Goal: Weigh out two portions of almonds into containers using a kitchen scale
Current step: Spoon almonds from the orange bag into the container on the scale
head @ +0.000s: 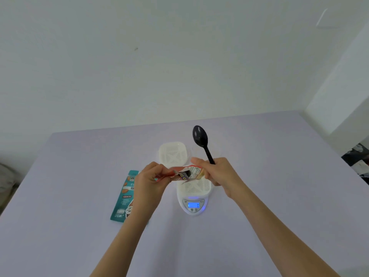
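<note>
Above the scale [193, 205], the red packet [185, 173] stretches crosswise, left to right. The left hand [148, 180] pinches one end and the right hand [217, 172] the other, the right also gripping a black spoon [200, 136], bowl pointing up and away. A white container [196, 186] sits on the scale.

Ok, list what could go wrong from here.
1. The left hand and right hand pinch the small red foil packet directly above the white slotted container on the white kitchen scale. A sudden tear might scatter its contents over the lavender table.
2. The right hand also grips the black plastic spoon, so its hold on the packet may be weak.
3. Bumping the container could upset the reading.
</note>
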